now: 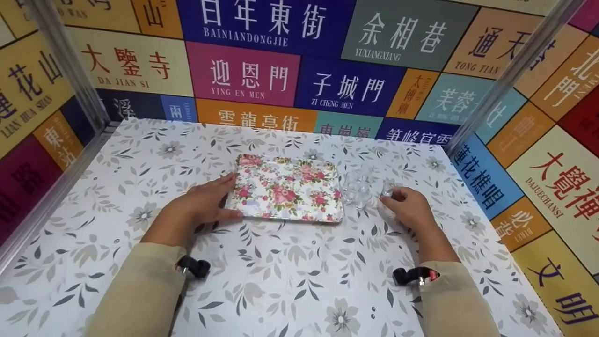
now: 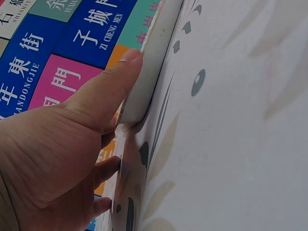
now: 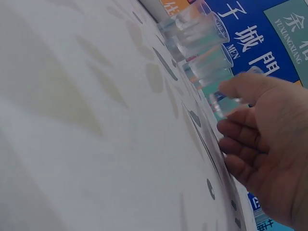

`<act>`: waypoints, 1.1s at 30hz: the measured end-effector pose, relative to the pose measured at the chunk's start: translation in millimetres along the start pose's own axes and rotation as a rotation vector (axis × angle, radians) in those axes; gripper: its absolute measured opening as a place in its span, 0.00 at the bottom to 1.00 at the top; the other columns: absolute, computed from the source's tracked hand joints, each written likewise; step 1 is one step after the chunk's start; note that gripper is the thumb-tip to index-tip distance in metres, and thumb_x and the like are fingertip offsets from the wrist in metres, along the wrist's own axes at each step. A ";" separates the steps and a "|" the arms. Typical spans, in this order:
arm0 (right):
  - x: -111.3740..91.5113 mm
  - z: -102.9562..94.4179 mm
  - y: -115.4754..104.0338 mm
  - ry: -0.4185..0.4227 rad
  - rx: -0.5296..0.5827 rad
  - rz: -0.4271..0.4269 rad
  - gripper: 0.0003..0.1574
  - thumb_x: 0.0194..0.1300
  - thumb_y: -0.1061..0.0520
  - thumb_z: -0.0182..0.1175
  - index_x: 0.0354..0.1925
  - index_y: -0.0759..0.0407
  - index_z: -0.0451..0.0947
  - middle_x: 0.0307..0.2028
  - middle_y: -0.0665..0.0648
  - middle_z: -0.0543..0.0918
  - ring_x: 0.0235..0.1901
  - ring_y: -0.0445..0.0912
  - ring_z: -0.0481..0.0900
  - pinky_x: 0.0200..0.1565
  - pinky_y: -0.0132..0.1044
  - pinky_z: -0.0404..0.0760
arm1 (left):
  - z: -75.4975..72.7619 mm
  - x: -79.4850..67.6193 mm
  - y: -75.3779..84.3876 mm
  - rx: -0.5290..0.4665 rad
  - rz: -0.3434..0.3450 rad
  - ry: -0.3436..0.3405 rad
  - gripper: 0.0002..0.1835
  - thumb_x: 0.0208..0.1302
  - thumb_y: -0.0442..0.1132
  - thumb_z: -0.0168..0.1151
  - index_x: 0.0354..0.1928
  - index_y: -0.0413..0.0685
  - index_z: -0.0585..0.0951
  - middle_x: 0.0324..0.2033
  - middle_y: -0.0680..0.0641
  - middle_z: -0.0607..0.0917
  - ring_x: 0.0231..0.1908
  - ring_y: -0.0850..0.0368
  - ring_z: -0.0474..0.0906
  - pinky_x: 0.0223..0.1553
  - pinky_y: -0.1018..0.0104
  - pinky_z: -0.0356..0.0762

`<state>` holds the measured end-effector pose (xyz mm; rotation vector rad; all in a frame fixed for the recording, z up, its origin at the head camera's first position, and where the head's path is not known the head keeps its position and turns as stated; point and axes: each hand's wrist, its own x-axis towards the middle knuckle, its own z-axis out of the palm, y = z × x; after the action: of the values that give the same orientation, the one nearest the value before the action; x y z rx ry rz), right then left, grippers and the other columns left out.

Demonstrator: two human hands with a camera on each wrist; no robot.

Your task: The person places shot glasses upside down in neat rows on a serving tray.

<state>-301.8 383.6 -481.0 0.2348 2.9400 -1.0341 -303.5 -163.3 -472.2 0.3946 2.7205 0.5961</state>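
Observation:
A flat rectangular tray (image 1: 285, 189) with pink roses on white lies on the table in the head view. My left hand (image 1: 203, 201) holds it at its left end, the thumb by the near corner and the fingers along the left side. In the left wrist view, the thumb (image 2: 108, 82) lies against the tray's pale side wall (image 2: 144, 86). Just right of the tray, several small clear cups (image 1: 359, 189) stand close together. My right hand (image 1: 409, 206) pinches one small clear cup (image 1: 387, 188) between thumb and forefinger, beside the cluster; the other fingers are curled below, near the table.
The table (image 1: 281, 290) wears a white cover printed with grey flowers and leaves. Panels with coloured street-name signs (image 1: 252, 79) rise behind it and at both sides, with clear edge strips (image 1: 510, 75) at the corners. A small wrist camera (image 1: 199, 267) sticks out at the left sleeve.

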 end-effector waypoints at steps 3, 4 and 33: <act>-2.8 -4.2 -2.3 0.067 0.085 0.060 0.36 0.55 0.25 0.63 0.45 0.50 0.73 0.45 0.56 0.78 0.42 0.51 0.76 0.41 0.41 0.76 | -0.2 2.4 1.3 -0.008 0.001 0.001 0.59 0.48 0.76 0.63 0.78 0.77 0.42 0.80 0.59 0.41 0.77 0.32 0.41 0.69 0.24 0.43; -3.2 -5.0 -4.4 0.094 0.117 0.066 0.35 0.54 0.25 0.64 0.44 0.50 0.73 0.43 0.55 0.77 0.41 0.49 0.76 0.39 0.39 0.76 | -0.3 2.8 1.1 -0.008 -0.001 0.001 0.59 0.47 0.76 0.63 0.78 0.77 0.42 0.80 0.60 0.41 0.77 0.32 0.41 0.69 0.24 0.42; -9.3 49.9 -142.1 0.075 0.568 -0.295 0.33 0.53 0.37 0.73 0.54 0.50 0.82 0.46 0.54 0.86 0.47 0.47 0.83 0.47 0.31 0.84 | 0.5 5.2 -1.8 0.021 0.015 -0.010 0.59 0.50 0.76 0.62 0.78 0.72 0.43 0.79 0.61 0.39 0.79 0.40 0.40 0.72 0.28 0.41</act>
<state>-315.2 241.8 -431.0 -0.1698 2.7160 -1.9254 -308.4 -163.0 -474.7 0.4231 2.7180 0.5687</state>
